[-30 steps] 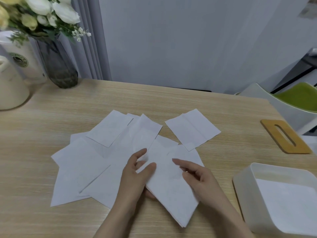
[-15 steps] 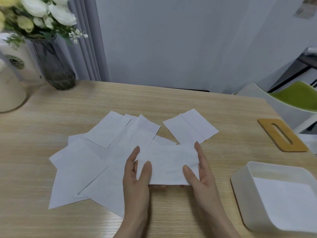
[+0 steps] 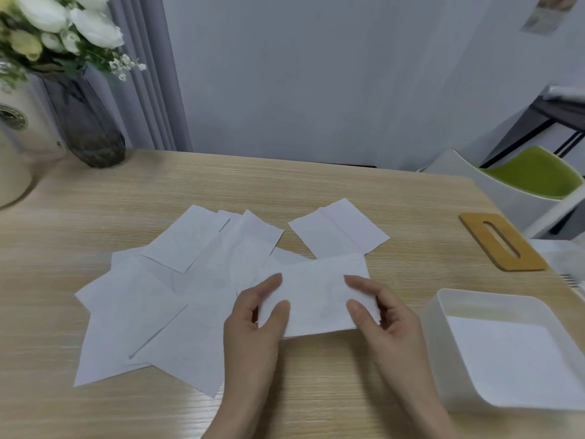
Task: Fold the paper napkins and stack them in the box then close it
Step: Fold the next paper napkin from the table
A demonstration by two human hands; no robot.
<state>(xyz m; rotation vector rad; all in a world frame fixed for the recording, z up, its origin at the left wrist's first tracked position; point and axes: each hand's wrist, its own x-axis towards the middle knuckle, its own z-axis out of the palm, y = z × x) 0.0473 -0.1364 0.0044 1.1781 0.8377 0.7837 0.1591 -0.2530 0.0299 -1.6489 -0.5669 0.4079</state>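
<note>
Head view: my left hand [image 3: 253,324] and right hand [image 3: 384,315] each pinch an end of a folded napkin [image 3: 316,296], held near the table's [image 3: 348,198] centre. Loose napkins [image 3: 152,312] lie spread to its left. Box [image 3: 443,359] sits at right, one napkin inside; wooden lid [image 3: 501,242] lies beyond it.

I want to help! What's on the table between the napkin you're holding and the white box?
Nothing: bare wooden table separates the held napkin from the white box in the head view.
</note>
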